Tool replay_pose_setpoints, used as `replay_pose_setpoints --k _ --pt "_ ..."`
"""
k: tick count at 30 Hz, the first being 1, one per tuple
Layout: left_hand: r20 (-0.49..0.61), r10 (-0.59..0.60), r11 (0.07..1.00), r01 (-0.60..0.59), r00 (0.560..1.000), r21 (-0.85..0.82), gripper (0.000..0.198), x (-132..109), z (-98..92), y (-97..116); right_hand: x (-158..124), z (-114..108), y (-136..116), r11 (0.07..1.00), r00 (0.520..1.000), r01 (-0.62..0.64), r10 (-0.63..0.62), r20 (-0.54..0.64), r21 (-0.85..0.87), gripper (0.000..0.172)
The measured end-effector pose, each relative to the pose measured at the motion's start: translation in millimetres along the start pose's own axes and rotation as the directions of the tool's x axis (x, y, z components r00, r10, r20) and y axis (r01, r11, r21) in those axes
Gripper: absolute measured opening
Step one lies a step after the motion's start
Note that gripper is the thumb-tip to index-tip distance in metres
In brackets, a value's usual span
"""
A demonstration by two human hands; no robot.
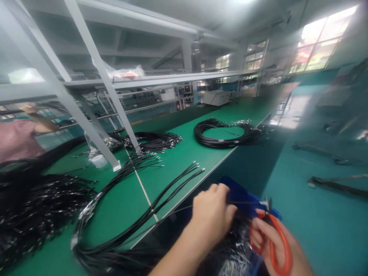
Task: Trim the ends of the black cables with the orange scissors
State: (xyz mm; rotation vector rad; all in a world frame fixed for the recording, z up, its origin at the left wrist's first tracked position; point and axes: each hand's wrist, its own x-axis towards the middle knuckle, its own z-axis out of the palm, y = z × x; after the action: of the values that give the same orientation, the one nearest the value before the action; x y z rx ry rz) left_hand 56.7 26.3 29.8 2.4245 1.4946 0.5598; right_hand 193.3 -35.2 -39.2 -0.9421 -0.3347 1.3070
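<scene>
My left hand (211, 209) is closed around a thin black cable (179, 210) and holds it above a blue bin (238, 188). Orange-handled scissors (287, 249) are in my right hand (273, 237), my fingers through the loops. Their short blades point up beside a small white piece at the cable's far end; blur hides whether they touch it. A bundle of black cables (115, 241) with metal tips curves over the green table (169, 188) to my left, bound with clear wrap. Beneath my hands, the bin contains clear and white scraps (235, 264).
A coiled cable bundle (221, 143) lies farther along the table, with another bundle (156, 141) behind the shelf post (100, 69). A large cable heap (37, 207) fills the left side. Across the table, a person in a pink sleeve (20, 138) handles cables. Wheeled stand legs (336, 186) stand right.
</scene>
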Motion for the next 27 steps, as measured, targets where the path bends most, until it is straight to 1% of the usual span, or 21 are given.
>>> replay_pose_setpoints --k 2,4,6,8,9,10,11,12,13,14,15,16,17,18,19,24,27 --pt "0.033 0.151 0.988 -0.152 0.988 0.03 0.023 -0.5 16.2 16.3 -0.4 -2.0 -4.5 1.0 1.0 0.004 -0.004 -0.023 0.003 0.024" --pt "0.036 0.232 0.973 -0.232 0.972 0.008 0.015 -3.4 24.4 24.8 -0.8 -3.7 -9.2 1.0 0.999 0.016 -0.016 -0.039 -0.013 0.026" --pt "-0.031 0.227 0.972 -0.228 0.973 -0.058 0.016 -8.8 23.5 27.3 -0.8 -5.5 -11.3 0.999 0.999 0.029 -0.029 -0.035 -0.023 0.03" --pt "-0.125 0.167 0.969 -0.186 0.978 -0.16 0.017 -16.3 17.6 25.7 -1.1 -6.4 -10.5 0.998 0.999 0.037 -0.038 -0.002 -0.06 0.03" --pt "-0.152 0.128 0.96 -0.161 0.98 -0.23 0.017 -20.6 14.9 23.6 -1.5 -6.1 -9.2 0.995 0.999 0.048 -0.046 0.015 -0.092 0.03" --pt "-0.154 0.081 0.938 -0.128 0.985 -0.323 0.016 -25.0 13.4 20.7 -2.2 -5.0 -7.6 0.989 0.998 0.064 -0.061 0.027 -0.13 0.031" --pt "-0.128 0.023 0.891 -0.079 0.992 -0.448 0.013 -29.4 13.4 17.1 -3.1 -3.4 -5.9 0.982 0.996 0.085 -0.08 0.034 -0.166 0.033" --pt "-0.072 -0.044 0.806 -0.008 0.996 -0.592 0.011 -33.7 14.9 13.0 -4.3 -1.2 -4.1 0.975 0.994 0.108 -0.103 0.037 -0.194 0.035" --pt "0.005 -0.107 0.681 0.077 0.994 -0.729 0.009 -37.6 17.6 8.7 -5.6 1.3 -2.4 0.969 0.992 0.13 -0.124 0.039 -0.21 0.038" --pt "0.085 -0.158 0.531 0.157 0.984 -0.832 0.01 -41.0 21.1 4.4 -7.2 4.0 -0.9 0.966 0.99 0.141 -0.134 0.045 -0.218 0.041" --pt "0.151 -0.193 0.39 0.217 0.969 -0.895 0.014 -43.9 24.6 0.5 -8.8 6.7 0.2 0.965 0.989 0.148 -0.14 0.051 -0.219 0.042" --pt "0.195 -0.217 0.283 0.253 0.957 -0.925 0.018 -46.2 27.7 -2.8 -10.4 9.4 0.9 0.965 0.989 0.147 -0.137 0.057 -0.219 0.042" --pt "0.214 -0.235 0.223 0.267 0.948 -0.937 0.022 -48.0 29.9 -5.2 -12.0 12.1 1.2 0.966 0.99 0.141 -0.131 0.059 -0.219 0.042" --pt "0.216 -0.246 0.2 0.268 0.945 -0.943 0.024 -49.4 31.1 -6.8 -13.3 14.8 1.0 0.967 0.991 0.134 -0.124 0.057 -0.215 0.042" --pt "0.21 -0.251 0.197 0.263 0.945 -0.944 0.024 -50.5 31.3 -7.7 -14.5 17.4 0.5 0.97 0.992 0.126 -0.118 0.054 -0.207 0.042" --pt "0.22 -0.232 0.253 0.277 0.947 -0.927 0.023 -53.0 25.6 -9.1 -18.4 30.8 -4.5 0.99 0.994 0.098 -0.092 0.059 -0.098 0.039" --pt "0.233 -0.195 0.279 0.282 0.953 -0.918 0.021 -53.5 23.9 -11.0 -20.2 36.7 -6.8 0.992 0.993 0.102 -0.096 0.072 -0.076 0.037"
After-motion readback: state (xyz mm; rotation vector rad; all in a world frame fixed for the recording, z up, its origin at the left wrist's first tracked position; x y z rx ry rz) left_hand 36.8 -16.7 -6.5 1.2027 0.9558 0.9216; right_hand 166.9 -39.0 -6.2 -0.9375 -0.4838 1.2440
